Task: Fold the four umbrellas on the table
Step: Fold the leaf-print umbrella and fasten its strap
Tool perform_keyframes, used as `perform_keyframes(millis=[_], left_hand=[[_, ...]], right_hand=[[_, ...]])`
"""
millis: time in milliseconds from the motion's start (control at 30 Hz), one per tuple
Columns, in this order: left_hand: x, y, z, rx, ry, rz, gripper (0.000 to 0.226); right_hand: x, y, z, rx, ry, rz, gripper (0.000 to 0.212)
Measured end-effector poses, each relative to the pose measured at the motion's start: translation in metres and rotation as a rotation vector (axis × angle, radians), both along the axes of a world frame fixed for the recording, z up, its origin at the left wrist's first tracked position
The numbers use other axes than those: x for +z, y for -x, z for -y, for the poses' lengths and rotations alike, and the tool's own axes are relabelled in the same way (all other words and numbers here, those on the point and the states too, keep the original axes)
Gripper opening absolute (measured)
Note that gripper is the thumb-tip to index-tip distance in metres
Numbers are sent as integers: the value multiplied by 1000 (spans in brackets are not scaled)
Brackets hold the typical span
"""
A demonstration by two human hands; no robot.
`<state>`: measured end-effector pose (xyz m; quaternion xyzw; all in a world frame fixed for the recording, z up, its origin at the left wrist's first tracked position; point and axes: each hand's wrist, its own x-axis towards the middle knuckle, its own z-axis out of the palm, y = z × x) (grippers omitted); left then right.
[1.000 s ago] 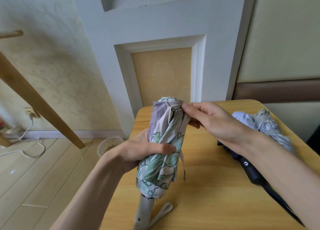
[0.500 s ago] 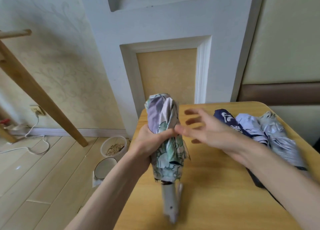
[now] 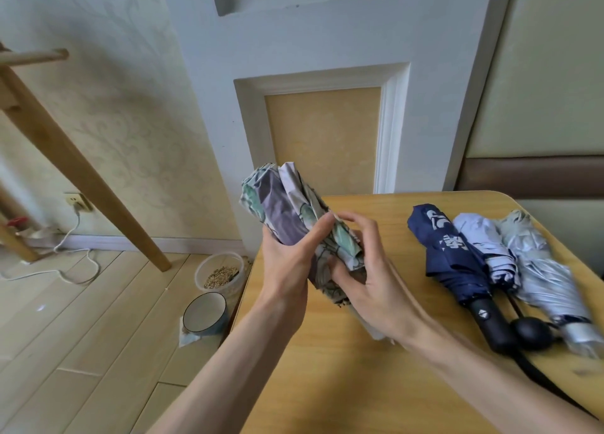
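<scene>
1. Currently, head view only: the floral umbrella (image 3: 287,217) is held up over the near-left part of the counter (image 3: 343,384), tilted with its tip up and to the left. Its handle is mostly hidden behind the right hand (image 3: 376,289).
2. The left hand (image 3: 287,263) grips the mid canopy, its fingers (image 3: 313,234) curled round the bunched fabric.
3. The right hand's fingers (image 3: 362,227) arch over the lower canopy with the thumb pressed in from beneath, pinching loose pleats.
4. The navy umbrella (image 3: 454,260), pale blue umbrella (image 3: 487,247) and silver umbrella (image 3: 542,276) lie side by side on the counter's right, touching. They look collapsed; I cannot tell whether they are strapped.
5. Judgement: the step in hand is wrapping the pleats of the last umbrella. Hold the left grip as an anchor, sweep all pleats one way with the right hand and keep the tension. The strap is not visible and must be found before fastening.
</scene>
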<state>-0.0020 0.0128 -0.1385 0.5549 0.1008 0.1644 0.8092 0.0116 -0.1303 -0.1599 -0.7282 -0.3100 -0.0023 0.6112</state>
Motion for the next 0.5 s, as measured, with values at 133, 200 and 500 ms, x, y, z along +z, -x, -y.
perform_keyframes(millis=[133,200,500], left_hand=[[1,0,1,55,-17,29,63],[2,-1,1,68,9,24,58],[8,-1,-4,61,127,-18,48]], right_hand=[[-1,-2,3,23,6,29,40],[-3,-2,2,48,31,38,56],[-19,-10,3,54,215,119,97]])
